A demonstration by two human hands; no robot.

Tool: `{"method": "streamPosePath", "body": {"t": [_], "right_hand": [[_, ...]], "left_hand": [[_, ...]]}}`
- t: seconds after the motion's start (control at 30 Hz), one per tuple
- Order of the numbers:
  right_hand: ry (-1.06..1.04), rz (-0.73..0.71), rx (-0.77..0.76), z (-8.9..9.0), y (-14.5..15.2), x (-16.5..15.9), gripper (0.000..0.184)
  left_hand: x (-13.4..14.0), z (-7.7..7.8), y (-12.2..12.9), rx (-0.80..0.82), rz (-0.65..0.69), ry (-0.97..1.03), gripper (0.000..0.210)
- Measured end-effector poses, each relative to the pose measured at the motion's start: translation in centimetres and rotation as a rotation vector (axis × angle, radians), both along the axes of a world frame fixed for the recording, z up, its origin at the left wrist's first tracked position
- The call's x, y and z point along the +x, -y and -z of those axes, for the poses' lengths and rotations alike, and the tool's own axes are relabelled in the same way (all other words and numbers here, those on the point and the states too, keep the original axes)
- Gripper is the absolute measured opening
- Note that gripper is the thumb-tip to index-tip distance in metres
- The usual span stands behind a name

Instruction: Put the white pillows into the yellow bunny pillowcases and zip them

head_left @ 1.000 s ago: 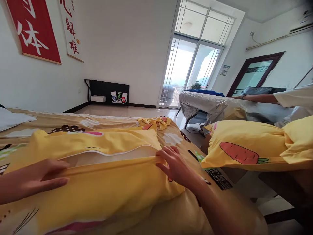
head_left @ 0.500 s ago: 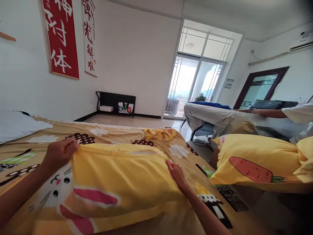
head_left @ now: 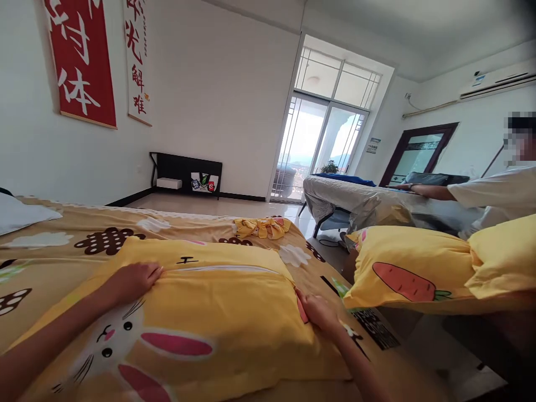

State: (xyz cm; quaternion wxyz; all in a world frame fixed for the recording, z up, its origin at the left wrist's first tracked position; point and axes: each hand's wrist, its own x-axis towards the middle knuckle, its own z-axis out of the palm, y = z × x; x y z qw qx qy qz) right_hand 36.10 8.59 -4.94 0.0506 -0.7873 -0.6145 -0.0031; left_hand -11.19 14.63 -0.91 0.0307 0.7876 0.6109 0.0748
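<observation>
A yellow pillowcase (head_left: 234,318) with a printed white rabbit and pink ears lies in front of me on the bed. A long seam with a whitish strip (head_left: 226,268) runs across its upper part; I cannot tell whether that is a zip or a slit. My left hand (head_left: 136,285) is closed at the left end of this seam, fingertips pinching the cloth. On the right side edge, my right hand (head_left: 317,310) grips the fabric near a small orange print. Whether a pillow fills the case is hidden.
A bunched yellow cloth (head_left: 262,228) lies at the bed's far edge. Stuffed yellow pillows with a carrot print (head_left: 404,282) are to the right. A white pillow (head_left: 25,215) is at left. Beyond, a person in a white sleeve (head_left: 481,190) reaches over a plastic-covered table (head_left: 335,192).
My left hand has come down and inward from the raised corner to the seam. The pillowcase now lies flatter, its top flap visible. The view has turned slightly right.
</observation>
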Motion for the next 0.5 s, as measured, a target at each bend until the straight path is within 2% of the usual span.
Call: {"method": "streamPosePath", "body": {"t": [0.03, 0.07, 0.13, 0.17, 0.2, 0.23, 0.27, 0.3, 0.33, 0.4, 0.43, 0.47, 0.5], "right_hand": [[0.020, 0.014, -0.007, -1.5, -0.3, 0.5, 0.031], [0.046, 0.026, 0.005, -3.7, -0.7, 1.0, 0.033], [0.094, 0.006, 0.107, -9.3, -1.8, 1.3, 0.041], [0.128, -0.023, 0.265, -12.1, -2.5, 1.1, 0.045], [0.141, -0.064, 0.428, -14.6, -3.3, 0.5, 0.047], [0.121, -0.104, 0.560, -16.3, -4.0, -0.4, 0.049], [0.081, -0.140, 0.656, -17.1, -4.6, -1.5, 0.050], [0.020, -0.173, 0.705, -16.9, -5.2, -2.7, 0.051], [-0.057, -0.191, 0.693, -15.6, -5.6, -4.1, 0.051], [-0.217, -0.192, 0.547, -10.8, -6.2, -6.7, 0.050], [-0.282, -0.167, 0.412, -7.8, -6.4, -7.8, 0.049], [-0.307, -0.164, 0.343, -4.9, -6.5, -8.6, 0.047], [-0.323, -0.161, 0.309, -2.5, -6.7, -9.0, 0.045]], "left_hand": [[0.0, -2.0, 0.1, 0.014, 0.026, 0.014, 0.048], [0.1, -4.8, 0.3, 0.070, 0.050, 0.050, 0.051], [0.5, -11.4, 0.9, 0.396, 0.046, 0.179, 0.066], [1.0, -14.5, 1.2, 0.546, 0.016, 0.191, 0.072], [1.8, -17.0, 1.5, 0.597, 0.012, 0.175, 0.074], [2.6, -18.5, 1.7, 0.645, 0.004, 0.158, 0.074], [3.5, -18.9, 1.7, 0.675, -0.006, 0.136, 0.072], [4.4, -18.0, 1.6, 0.690, -0.020, 0.119, 0.069], [5.1, -16.0, 1.3, 0.691, -0.054, 0.110, 0.066], [5.9, -9.7, -0.1, 0.591, -0.157, 0.107, 0.058], [5.9, -6.1, -1.0, 0.447, -0.243, 0.114, 0.056], [5.6, -2.8, -2.1, 0.260, -0.305, 0.114, 0.055], [5.0, -0.2, -3.1, 0.169, -0.333, 0.117, 0.053]]}}
